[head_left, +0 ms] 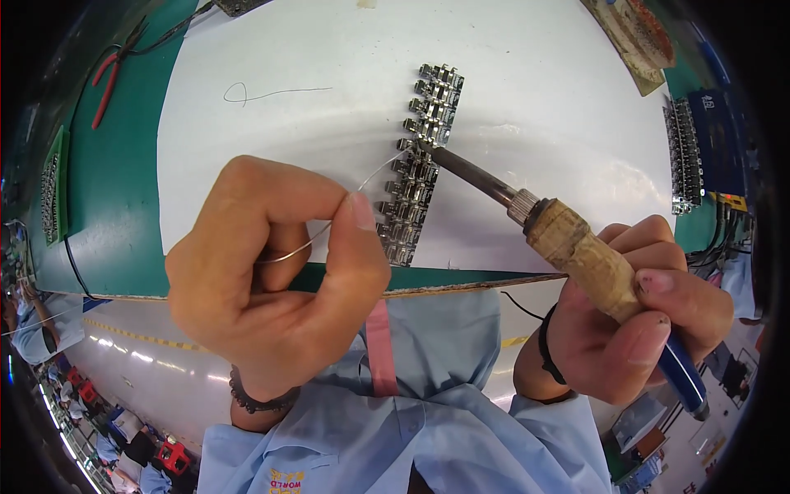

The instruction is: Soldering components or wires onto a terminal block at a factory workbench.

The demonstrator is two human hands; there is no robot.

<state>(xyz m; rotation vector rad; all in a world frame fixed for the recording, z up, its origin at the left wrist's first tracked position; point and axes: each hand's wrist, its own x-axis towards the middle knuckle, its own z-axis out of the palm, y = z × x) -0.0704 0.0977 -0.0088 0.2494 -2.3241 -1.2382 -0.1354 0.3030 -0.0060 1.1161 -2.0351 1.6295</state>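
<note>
A strip of small circuit boards with metal connectors (421,177) lies on a white sheet (288,132), running from far to near. My left hand (276,263) pinches a thin silvery solder wire (377,170) between thumb and forefinger, its end reaching the middle of the strip. My right hand (642,313) grips a soldering iron (576,247) by its worn tan sleeve and blue handle. The iron's tip meets the strip at about the same spot as the wire's end; whether tip and wire touch each other is too small to tell.
Red-handled pliers (107,78) and a green board (56,185) lie on the green mat at left. A worn brownish holder (634,41) stands far right, near another connector strip (685,156) and a blue box (717,132). The table edge (469,284) runs below my hands.
</note>
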